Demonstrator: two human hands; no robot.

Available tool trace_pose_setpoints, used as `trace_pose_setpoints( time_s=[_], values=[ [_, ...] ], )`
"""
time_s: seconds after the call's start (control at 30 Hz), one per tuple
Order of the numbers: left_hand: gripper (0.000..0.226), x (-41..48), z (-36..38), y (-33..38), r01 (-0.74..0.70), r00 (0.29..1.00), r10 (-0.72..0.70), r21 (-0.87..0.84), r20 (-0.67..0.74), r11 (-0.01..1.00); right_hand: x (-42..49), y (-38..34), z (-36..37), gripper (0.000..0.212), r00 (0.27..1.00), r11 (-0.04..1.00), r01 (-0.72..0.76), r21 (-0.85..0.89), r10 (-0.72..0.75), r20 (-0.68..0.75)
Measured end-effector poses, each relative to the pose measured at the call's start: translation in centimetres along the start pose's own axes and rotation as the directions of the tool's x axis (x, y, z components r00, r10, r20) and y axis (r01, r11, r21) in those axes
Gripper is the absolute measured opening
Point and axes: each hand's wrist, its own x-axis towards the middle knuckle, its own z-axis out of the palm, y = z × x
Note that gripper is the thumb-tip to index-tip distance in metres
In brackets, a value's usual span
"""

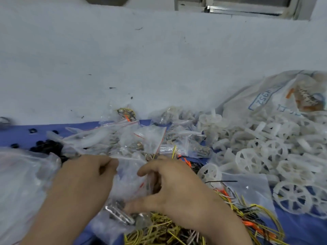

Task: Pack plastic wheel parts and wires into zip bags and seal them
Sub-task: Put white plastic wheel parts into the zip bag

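Blue cloth (21,137) below a white wall (159,59) holds wheels (247,160) and wires (159,228), and near its front the left hand (85,177) and right hand (177,188) pinch with curled fingers the mouth of a zip bag (130,175), limp, slippery film likely best held by its zip strip.

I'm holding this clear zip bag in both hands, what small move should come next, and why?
Probably part the zip bag at its mouth. The left hand pinches its upper edge and the right hand curls round its other side. It looks flat with nothing plainly inside, so opening comes before reaching for wheels or wires.
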Motion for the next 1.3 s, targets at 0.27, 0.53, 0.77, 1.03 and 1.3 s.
trace_pose_setpoints(
  time_s=[0.27,0.53,0.77,1.03,1.3],
  values=[
    [0.046,-0.4,-0.5,0.1,-0.043,0.998,0.047,-0.116,0.031,0.992,0.5,-0.3,0.2,0.010,0.991,0.992,-0.128,0.012,0.129,-0.029],
    [0.045,-1.1,-1.3,0.8,-0.182,0.950,0.237,-0.256,0.205,0.949,1.0,1.1,0.2,0.022,0.914,0.968,-0.250,0.027,0.245,-0.323],
    [0.042,-1.2,-0.1,1.4,-0.100,0.995,0.100,-0.086,-0.003,0.991,0.4,1.8,-0.9,0.022,0.955,0.970,-0.089,0.225,0.148,-0.259],
    [0.069,-1.2,0.8,1.7,-0.090,0.964,0.134,-0.196,0.228,0.976,-1.4,6.9,-5.5,0.023,0.666,0.892,0.013,0.451,0.329,-0.670],
    [0.027,-1.1,2.7,-0.6,-0.225,0.779,0.125,0.088,0.615,0.970,-2.1,15.1,-2.6,0.044,0.629,0.695,-0.668,0.267,0.718,-0.298]
  ],
)
